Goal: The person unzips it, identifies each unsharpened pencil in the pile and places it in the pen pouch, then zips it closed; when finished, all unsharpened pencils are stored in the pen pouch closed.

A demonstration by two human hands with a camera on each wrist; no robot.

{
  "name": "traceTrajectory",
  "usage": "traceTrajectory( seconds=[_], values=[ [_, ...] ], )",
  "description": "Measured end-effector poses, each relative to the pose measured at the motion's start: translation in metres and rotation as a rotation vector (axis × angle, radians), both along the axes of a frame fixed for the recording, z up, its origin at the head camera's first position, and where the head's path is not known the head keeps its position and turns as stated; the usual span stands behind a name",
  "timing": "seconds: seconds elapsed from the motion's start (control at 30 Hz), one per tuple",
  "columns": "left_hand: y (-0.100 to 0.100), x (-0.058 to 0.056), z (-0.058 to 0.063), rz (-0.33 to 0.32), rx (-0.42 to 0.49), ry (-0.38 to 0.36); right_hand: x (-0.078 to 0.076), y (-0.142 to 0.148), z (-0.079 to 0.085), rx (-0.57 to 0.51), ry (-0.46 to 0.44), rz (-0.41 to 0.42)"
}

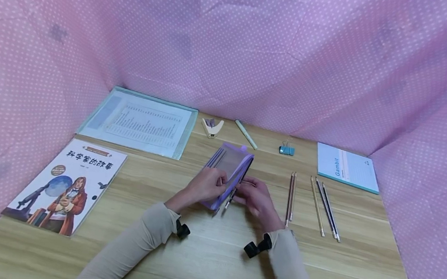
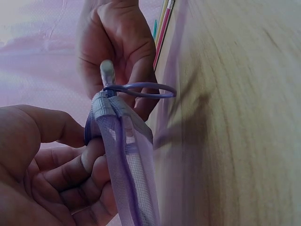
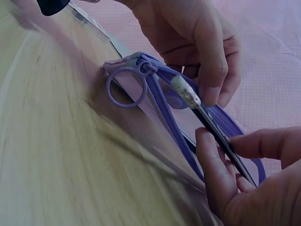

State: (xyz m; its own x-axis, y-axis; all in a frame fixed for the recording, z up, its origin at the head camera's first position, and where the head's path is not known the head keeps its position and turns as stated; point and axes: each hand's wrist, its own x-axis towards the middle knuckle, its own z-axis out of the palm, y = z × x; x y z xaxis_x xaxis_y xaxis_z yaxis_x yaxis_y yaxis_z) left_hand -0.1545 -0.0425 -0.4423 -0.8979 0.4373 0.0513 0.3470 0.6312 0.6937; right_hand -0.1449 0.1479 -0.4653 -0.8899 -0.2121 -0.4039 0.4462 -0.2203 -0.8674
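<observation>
A purple mesh pencil case (image 1: 227, 158) is held tilted above the middle of the table, its zip open along the right side. My left hand (image 1: 207, 185) pinches its zip edge between thumb and curled fingers. Between the thumb and fingers of my right hand (image 1: 257, 198) is a dark pencil (image 3: 217, 134) with a white eraser end. The pencil lies at the case's opening, eraser end toward me; its far end is hidden. From the zip's end hangs a purple ring pull (image 2: 155, 95).
Several loose pencils (image 1: 317, 207) lie to the right, below a Gambit notebook (image 1: 347, 168). Along the back are a stapler-like tool (image 1: 212, 128), a pale green pen (image 1: 246, 134) and a teal binder clip (image 1: 287, 150). At left lie a document folder (image 1: 137, 122) and a book (image 1: 67, 185).
</observation>
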Motion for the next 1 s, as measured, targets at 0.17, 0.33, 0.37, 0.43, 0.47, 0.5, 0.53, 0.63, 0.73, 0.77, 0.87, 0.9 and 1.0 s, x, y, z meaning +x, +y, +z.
traceTrajectory(
  seconds=[0.17, 0.33, 0.37, 0.43, 0.47, 0.5, 0.53, 0.63, 0.73, 0.77, 0.87, 0.9, 1.0],
  values=[
    [0.0, 0.0, 0.001, -0.002, 0.001, 0.005, -0.003, -0.006, -0.001, 0.014, 0.011, -0.047],
    [0.001, 0.0, 0.001, -0.005, 0.0, 0.007, -0.005, -0.011, -0.001, 0.054, 0.0, -0.057],
    [0.001, 0.0, 0.001, -0.005, -0.001, 0.006, -0.005, -0.012, 0.0, 0.064, -0.002, -0.06],
    [0.0, -0.001, 0.001, -0.003, -0.006, 0.01, -0.005, -0.013, 0.001, 0.072, -0.006, -0.066],
    [0.0, -0.001, 0.001, -0.002, -0.008, 0.01, -0.005, -0.014, 0.001, 0.075, -0.007, -0.071],
    [0.0, -0.001, 0.001, -0.002, -0.011, 0.01, -0.006, -0.015, 0.001, 0.077, -0.011, -0.077],
    [0.0, -0.001, 0.001, -0.002, -0.015, 0.012, -0.006, -0.015, 0.002, 0.078, -0.014, -0.083],
    [0.0, -0.002, 0.001, -0.002, -0.016, 0.016, -0.006, -0.017, 0.002, 0.076, -0.013, -0.085],
    [0.0, -0.001, 0.001, -0.001, -0.019, 0.021, -0.007, -0.018, 0.002, 0.072, -0.023, -0.094],
    [0.0, -0.001, 0.001, -0.002, -0.018, 0.025, -0.007, -0.018, 0.003, 0.072, -0.025, -0.099],
    [0.001, -0.001, 0.001, 0.0, -0.023, 0.029, -0.006, -0.02, 0.004, 0.071, -0.04, -0.115],
    [0.001, -0.001, 0.001, 0.001, -0.025, 0.028, -0.006, -0.02, 0.005, 0.069, -0.044, -0.118],
    [0.001, -0.001, 0.001, 0.004, -0.032, 0.03, -0.005, -0.02, 0.006, 0.065, -0.043, -0.105]
  ],
)
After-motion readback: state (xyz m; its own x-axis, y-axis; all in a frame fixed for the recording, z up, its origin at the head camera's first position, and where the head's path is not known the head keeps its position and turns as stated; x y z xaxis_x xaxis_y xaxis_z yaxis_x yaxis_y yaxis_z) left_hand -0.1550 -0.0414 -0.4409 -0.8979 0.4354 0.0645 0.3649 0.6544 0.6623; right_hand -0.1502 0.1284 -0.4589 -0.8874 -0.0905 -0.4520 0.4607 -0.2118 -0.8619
